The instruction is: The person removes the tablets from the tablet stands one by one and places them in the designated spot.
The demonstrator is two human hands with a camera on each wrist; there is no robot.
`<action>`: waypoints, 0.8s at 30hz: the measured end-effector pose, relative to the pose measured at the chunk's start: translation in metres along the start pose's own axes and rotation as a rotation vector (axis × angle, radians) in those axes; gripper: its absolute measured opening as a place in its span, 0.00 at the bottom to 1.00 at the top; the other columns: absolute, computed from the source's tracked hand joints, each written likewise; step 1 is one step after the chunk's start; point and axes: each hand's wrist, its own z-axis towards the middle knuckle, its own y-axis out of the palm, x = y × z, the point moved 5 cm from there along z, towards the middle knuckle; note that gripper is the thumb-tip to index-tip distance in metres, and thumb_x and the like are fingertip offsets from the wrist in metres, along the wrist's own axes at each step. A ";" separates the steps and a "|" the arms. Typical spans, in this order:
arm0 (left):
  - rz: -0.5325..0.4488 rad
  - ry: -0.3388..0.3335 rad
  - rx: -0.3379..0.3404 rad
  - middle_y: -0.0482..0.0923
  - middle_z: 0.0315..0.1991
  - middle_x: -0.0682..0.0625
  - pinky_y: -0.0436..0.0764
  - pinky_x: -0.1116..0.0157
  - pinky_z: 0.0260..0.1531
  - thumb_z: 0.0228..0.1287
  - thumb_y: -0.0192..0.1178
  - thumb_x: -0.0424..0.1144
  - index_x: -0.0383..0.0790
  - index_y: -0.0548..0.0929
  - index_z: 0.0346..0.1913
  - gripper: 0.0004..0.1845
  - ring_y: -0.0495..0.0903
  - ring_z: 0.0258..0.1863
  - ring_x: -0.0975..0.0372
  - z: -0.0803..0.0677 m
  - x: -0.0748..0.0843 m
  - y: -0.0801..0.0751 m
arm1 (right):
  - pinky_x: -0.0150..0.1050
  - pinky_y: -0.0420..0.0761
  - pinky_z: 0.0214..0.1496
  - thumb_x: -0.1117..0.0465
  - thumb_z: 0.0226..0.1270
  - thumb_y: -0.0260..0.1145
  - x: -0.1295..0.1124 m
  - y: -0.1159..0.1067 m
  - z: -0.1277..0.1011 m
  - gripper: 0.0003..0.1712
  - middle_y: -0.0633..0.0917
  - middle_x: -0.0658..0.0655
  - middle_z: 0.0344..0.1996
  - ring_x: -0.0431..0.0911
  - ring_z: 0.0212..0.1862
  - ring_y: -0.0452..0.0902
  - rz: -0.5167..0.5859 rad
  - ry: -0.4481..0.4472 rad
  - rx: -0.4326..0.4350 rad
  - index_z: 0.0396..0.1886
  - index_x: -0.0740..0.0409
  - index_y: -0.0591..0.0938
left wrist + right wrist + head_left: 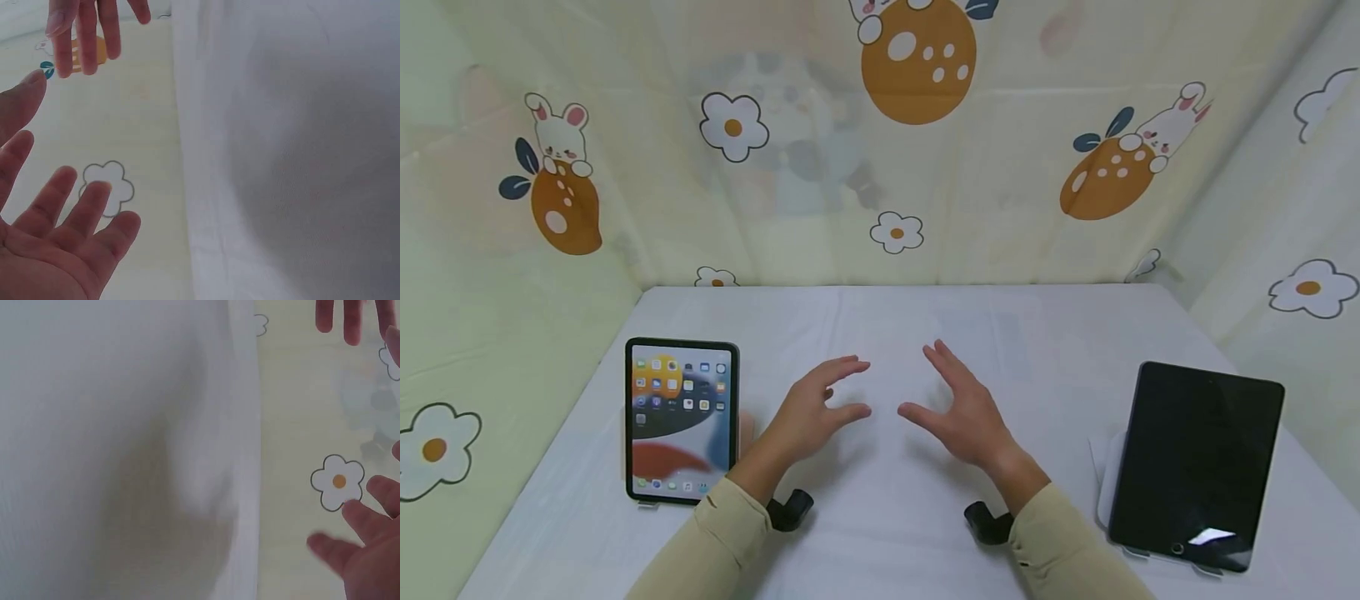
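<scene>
My left hand and my right hand hover side by side over the middle of the white table, palms facing each other, fingers relaxed and spread, holding nothing. A lit tablet showing app icons stands on a stand left of the left hand. A dark-screened tablet leans on a white stand right of the right hand. In the left wrist view my left hand's fingers are spread, with the right hand's fingertips opposite. My right hand's fingers show in the right wrist view.
A pale cloth with rabbits and flowers walls the table at the back and both sides. Black wrist-camera mounts sit under each sleeve. The tabletop between and behind the hands holds nothing.
</scene>
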 end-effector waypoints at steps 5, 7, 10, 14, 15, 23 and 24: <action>-0.050 -0.016 0.000 0.73 0.66 0.54 0.70 0.50 0.64 0.60 0.72 0.36 0.49 0.78 0.66 0.30 0.71 0.66 0.55 -0.014 -0.005 -0.004 | 0.55 0.67 0.68 0.49 0.59 0.77 -0.010 0.004 -0.007 0.51 0.60 0.56 0.77 0.53 0.75 0.56 0.110 -0.040 0.000 0.78 0.53 0.62; -0.071 -0.016 -0.001 0.74 0.65 0.54 0.71 0.51 0.63 0.61 0.72 0.35 0.48 0.79 0.66 0.29 0.72 0.65 0.55 -0.018 -0.007 -0.004 | 0.53 0.69 0.67 0.52 0.58 0.78 -0.015 0.004 -0.010 0.51 0.62 0.55 0.76 0.53 0.74 0.59 0.152 -0.067 0.006 0.78 0.54 0.63; -0.105 -0.010 -0.002 0.76 0.64 0.53 0.72 0.51 0.63 0.61 0.71 0.34 0.46 0.80 0.65 0.27 0.73 0.65 0.55 -0.023 -0.010 -0.006 | 0.53 0.72 0.65 0.53 0.58 0.78 -0.022 0.006 -0.013 0.49 0.64 0.55 0.75 0.53 0.72 0.64 0.183 -0.102 0.014 0.76 0.54 0.65; -0.107 -0.032 0.015 0.77 0.62 0.52 0.73 0.52 0.61 0.61 0.71 0.34 0.45 0.81 0.63 0.26 0.74 0.63 0.55 -0.034 -0.013 -0.012 | 0.53 0.74 0.63 0.54 0.57 0.79 -0.030 0.011 -0.015 0.47 0.66 0.54 0.74 0.53 0.70 0.66 0.205 -0.121 0.015 0.74 0.54 0.68; -0.101 -0.039 0.021 0.78 0.61 0.52 0.73 0.52 0.61 0.61 0.71 0.35 0.46 0.81 0.63 0.25 0.75 0.62 0.55 -0.037 -0.014 -0.014 | 0.53 0.74 0.63 0.54 0.57 0.79 -0.031 0.012 -0.015 0.46 0.66 0.54 0.74 0.53 0.70 0.67 0.207 -0.125 0.013 0.74 0.54 0.68; -0.060 -0.069 0.039 0.79 0.59 0.51 0.76 0.53 0.58 0.62 0.71 0.38 0.47 0.81 0.61 0.24 0.77 0.59 0.55 -0.060 -0.015 -0.037 | 0.54 0.75 0.62 0.54 0.56 0.79 -0.042 0.021 -0.013 0.44 0.67 0.54 0.73 0.53 0.69 0.68 0.214 -0.148 -0.031 0.72 0.53 0.71; -0.055 -0.068 0.035 0.79 0.59 0.51 0.76 0.53 0.58 0.62 0.71 0.38 0.47 0.81 0.62 0.24 0.78 0.59 0.55 -0.062 -0.016 -0.040 | 0.55 0.75 0.62 0.54 0.56 0.79 -0.043 0.023 -0.013 0.44 0.67 0.54 0.73 0.53 0.69 0.68 0.219 -0.148 -0.037 0.72 0.53 0.72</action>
